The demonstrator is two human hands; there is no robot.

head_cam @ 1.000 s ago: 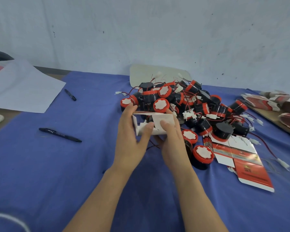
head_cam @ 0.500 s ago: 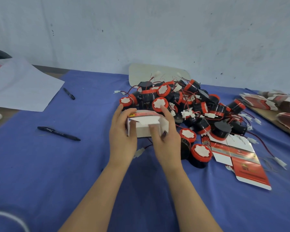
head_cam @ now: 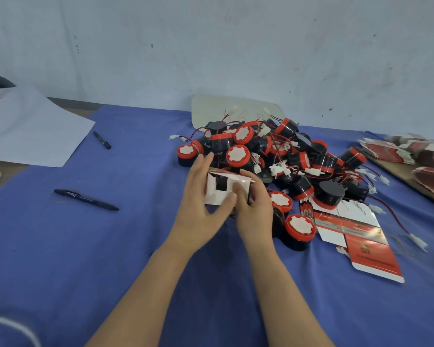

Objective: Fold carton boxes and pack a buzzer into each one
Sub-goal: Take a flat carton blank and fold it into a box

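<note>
One carton box (head_cam: 219, 194), half folded with its white side out, sits between my two grips just over the blue surface (head_cam: 85, 259), at the near edge of the buzzer pile (head_cam: 273, 156); my left grip (head_cam: 198, 211) curls round its left end with the thumb across the lower front, and my right grip (head_cam: 254, 211) pinches the right end, thumb on the front flap; my fingers hide the box's far side and bottom; a dark patch shows in its front, and I cannot tell whether that is a buzzer or only shadow; wires tangle through the pile, so single buzzers at the back are hard to pick out; to the right, flat cartons (head_cam: 356, 236) lie fanned, partly under a buzzer, their print blurred; more cartons (head_cam: 411, 151) run off the right edge; a near pen (head_cam: 85, 199) and a far pen (head_cam: 102, 140) lie to the left, beside a paper sheet (head_cam: 33, 131) cut by the frame.
</note>
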